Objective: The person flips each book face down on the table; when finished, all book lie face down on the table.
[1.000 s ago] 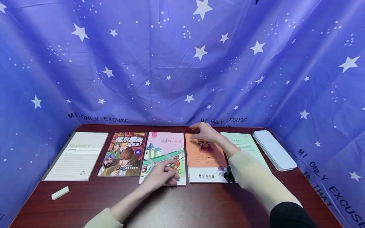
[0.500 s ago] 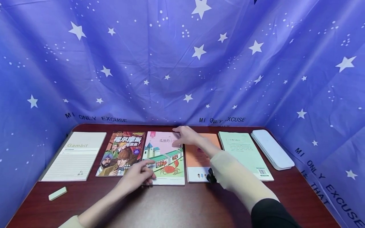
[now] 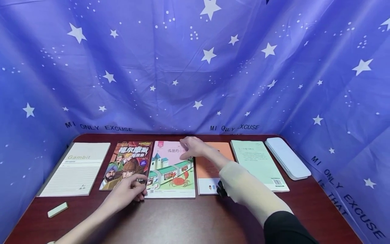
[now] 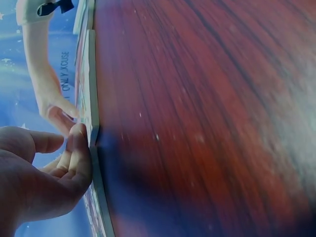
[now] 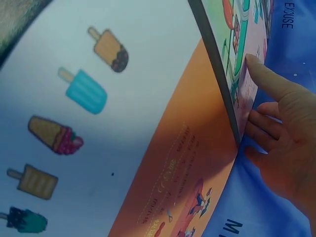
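My left hand [image 3: 126, 191] is at the near left corner of a pink storybook [image 3: 170, 169] with a red crab and a train on its cover. It also covers part of the detective comic book [image 3: 122, 166]. In the left wrist view, the left fingers [image 4: 76, 158] are bent beside the books' near edges, with the thumb apart. My right hand [image 3: 193, 149] lies over the pink book's far right corner. The right wrist view shows its thumb [image 5: 269, 79] extended over the cover and the other fingers near the far edge. Neither hand visibly grips anything.
An orange book [image 3: 210, 169] lies under my right forearm, and a pale green book [image 3: 259, 159] beyond it. A white case [image 3: 287, 157] is at the far right. On the left are a Gambit notebook [image 3: 77, 169] and a small eraser-like block [image 3: 58, 210]. A starry curtain [image 3: 170, 67] surrounds the table.
My right hand has moved left from the orange book to the pink book's far corner. The left hand has slid left off the crab picture to the near left corner.
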The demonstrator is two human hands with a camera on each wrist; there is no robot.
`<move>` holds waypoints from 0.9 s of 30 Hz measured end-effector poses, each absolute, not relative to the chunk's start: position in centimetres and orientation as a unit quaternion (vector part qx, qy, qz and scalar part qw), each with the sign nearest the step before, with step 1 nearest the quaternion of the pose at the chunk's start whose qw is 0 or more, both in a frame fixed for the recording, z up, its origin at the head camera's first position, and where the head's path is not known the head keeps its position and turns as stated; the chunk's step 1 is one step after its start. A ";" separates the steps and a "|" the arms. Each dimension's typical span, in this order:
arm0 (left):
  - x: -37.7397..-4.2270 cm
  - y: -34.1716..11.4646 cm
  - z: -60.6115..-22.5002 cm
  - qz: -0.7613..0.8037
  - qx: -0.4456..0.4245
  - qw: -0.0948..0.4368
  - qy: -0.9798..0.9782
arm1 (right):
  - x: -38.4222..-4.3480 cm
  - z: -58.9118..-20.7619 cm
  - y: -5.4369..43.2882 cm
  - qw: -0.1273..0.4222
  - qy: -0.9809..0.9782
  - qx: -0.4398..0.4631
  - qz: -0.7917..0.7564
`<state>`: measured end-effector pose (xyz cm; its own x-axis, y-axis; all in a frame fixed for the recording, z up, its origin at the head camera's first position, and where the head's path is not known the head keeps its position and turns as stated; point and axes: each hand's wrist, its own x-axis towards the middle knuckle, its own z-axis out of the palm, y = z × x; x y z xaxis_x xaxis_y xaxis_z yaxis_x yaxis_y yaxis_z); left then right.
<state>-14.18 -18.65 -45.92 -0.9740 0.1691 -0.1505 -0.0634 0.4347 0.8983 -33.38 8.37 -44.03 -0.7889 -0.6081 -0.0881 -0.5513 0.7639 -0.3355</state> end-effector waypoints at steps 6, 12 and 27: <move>-14.0 -19.3 -45.8 0.490 0.005 0.095 0.867 | -33.1 -43.9 8.0 0.101 0.935 -0.309 -0.142; -13.9 -19.3 -45.6 0.434 -0.010 0.089 0.896 | -32.6 -43.7 7.9 0.113 0.937 -0.302 -0.138; -13.9 -19.9 -44.8 0.595 -0.036 0.198 0.778 | -32.1 -43.6 8.0 0.122 0.939 -0.302 -0.108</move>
